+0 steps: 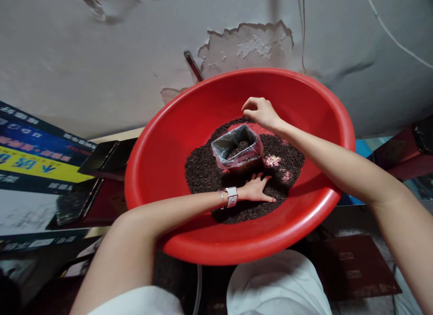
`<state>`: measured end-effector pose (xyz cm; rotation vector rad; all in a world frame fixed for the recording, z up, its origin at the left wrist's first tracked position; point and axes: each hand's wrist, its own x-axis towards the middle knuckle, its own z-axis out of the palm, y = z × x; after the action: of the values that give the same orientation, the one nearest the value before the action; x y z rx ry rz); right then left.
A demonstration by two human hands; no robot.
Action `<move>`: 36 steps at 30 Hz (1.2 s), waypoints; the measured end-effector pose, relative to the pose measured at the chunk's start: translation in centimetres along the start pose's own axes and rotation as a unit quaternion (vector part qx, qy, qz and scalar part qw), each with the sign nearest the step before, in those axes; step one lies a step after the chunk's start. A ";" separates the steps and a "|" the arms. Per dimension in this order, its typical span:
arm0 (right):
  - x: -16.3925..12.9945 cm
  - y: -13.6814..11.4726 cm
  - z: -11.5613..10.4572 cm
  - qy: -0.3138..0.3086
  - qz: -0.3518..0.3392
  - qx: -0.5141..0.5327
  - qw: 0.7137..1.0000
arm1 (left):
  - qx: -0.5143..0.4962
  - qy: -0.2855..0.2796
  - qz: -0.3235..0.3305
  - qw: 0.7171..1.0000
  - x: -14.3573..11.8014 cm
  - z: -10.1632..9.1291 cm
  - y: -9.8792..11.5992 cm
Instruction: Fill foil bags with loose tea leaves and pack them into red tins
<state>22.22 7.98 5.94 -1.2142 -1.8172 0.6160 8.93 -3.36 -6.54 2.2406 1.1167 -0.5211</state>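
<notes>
A wide red plastic basin (155, 170) holds a spread heap of dark, loose dried bits (203, 170) that look like tea leaves. In the middle of the heap stands a box lined with a clear plastic bag (219, 155), with some of the same dark bits inside. My left hand (255, 188), with a white watch at the wrist, rests in the heap in front of the box, fingers spread. Above the far side of the basin floor hovers my right hand (262, 112), fingers curled and thumb against the fingertips; whatever they may pinch is hidden.
Behind the basin rises a grey wall (101, 71) with peeling plaster. Dark red boxes (104, 197) are on the left beside a printed banner (34, 157). More dark red boxes (402, 152) stand at right, and a flat red-brown panel (355, 265) lies below. My knees are beneath the basin.
</notes>
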 end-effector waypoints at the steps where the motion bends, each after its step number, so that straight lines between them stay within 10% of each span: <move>1: -0.1 -0.1 0.0 -0.002 0.003 0.003 1.000 | 0.005 0.002 0.024 1.000 0.1 -0.2 -0.1; 9: -0.4 -0.6 0.1 -0.015 0.004 0.009 1.000 | 0.033 -0.167 0.150 0.974 0.6 -2.4 -1.2; 13: -0.3 -0.7 0.0 -0.018 0.000 -0.002 1.000 | 0.056 -0.163 0.137 0.975 0.2 -2.3 -1.3; 21: -0.5 -1.2 -0.1 -0.009 0.007 0.026 1.000 | 0.034 -0.001 0.143 0.989 -3.7 -2.4 0.2; 26: 0.0 -0.8 -0.3 0.023 0.019 0.062 0.998 | -0.140 0.234 0.223 0.936 -7.1 -8.4 2.0; 31: 0.5 -0.4 -0.8 0.062 0.034 0.089 0.994 | -0.150 0.426 0.128 0.883 -8.6 -14.4 0.4; 36: 0.6 -0.2 -1.0 0.074 0.054 0.110 0.990 | -0.181 0.368 0.107 0.906 -8.4 -15.4 -2.7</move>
<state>22.83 8.45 6.83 -1.1809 -1.5264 0.7459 3.28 2.93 9.00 2.2103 1.1536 0.6394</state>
